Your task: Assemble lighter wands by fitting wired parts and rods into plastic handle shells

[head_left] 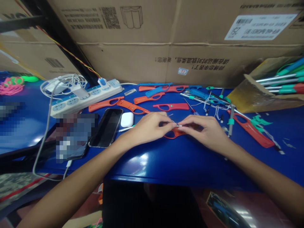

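My left hand [152, 128] and my right hand [204, 128] meet over the blue tabletop, fingertips pinched close together. Between them is a small pale piece [180, 126] with a thin white wire, too small to name; both hands grip it. Just below the fingertips lies an orange lighter casing [174, 134], partly covered by my fingers. Behind the hands rest a red lighter casing [172, 107] and a small screwdriver [193, 110]. Right of my right hand are a red-orange lighter casing [257, 133], metal lighter tubes [231, 120] and tangled white wires [217, 109].
A power strip [87, 96] with white cables stands at the back left. A black phone [106, 128], a white earbud case [127, 119] and a dark tablet-like device [89, 136] lie left. Cardboard boxes [133, 53] wall the back; an opened carton [256, 98] holds lighter tubes at right.
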Demonstrator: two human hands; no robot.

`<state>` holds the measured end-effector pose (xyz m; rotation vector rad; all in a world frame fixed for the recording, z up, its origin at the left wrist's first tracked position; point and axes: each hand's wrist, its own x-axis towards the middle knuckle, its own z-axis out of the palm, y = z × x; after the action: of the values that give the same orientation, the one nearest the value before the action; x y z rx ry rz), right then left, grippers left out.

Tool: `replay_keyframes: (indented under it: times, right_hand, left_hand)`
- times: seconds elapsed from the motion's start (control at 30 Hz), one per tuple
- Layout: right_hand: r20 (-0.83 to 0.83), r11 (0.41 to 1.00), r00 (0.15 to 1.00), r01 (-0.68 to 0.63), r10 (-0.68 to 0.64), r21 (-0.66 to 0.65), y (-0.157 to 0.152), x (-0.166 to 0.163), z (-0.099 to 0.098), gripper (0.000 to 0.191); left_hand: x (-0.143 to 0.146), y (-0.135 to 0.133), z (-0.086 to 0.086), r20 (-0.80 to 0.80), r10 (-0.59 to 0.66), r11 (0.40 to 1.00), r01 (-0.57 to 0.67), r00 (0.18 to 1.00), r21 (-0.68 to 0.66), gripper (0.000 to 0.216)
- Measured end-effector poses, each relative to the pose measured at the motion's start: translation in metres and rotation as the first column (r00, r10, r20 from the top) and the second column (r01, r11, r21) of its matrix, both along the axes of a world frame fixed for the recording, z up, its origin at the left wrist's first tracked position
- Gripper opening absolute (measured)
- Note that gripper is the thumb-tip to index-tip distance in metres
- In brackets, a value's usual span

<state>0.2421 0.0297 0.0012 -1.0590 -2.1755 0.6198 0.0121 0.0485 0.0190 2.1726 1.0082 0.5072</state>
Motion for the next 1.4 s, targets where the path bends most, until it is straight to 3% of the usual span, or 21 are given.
replay_keyframes:
  times: [0.43, 0.87, 1.4]
  right_hand:
    - [0.041, 0.999, 0.999, -0.037, 0.035, 0.035, -0.0007, -0.0017, 0.0014, 0.012]
    - [0.009, 0.999, 0.999, -0.038, 0.038, -0.019, -0.001, -0.003, 0.002, 0.012]
    - [-0.007, 0.996, 0.999, -0.049, 0.05, 0.075, -0.0028, -0.003, 0.0021, 0.01]
  left_hand:
    - [0.0009, -0.0005, 0.0018, -0.011, 0.006, 1.0, -0.006, 1.0, -0.002, 0.028]
    - [0.0001, 0.0003, -0.0003, 0.018, -0.001, 0.999, 0.002, 1.0, -0.032, 0.029]
    - [-0.0025, 0.0009, -0.0005, 0.117, -0.004, 0.992, 0.018, 0.993, -0.124, 0.025]
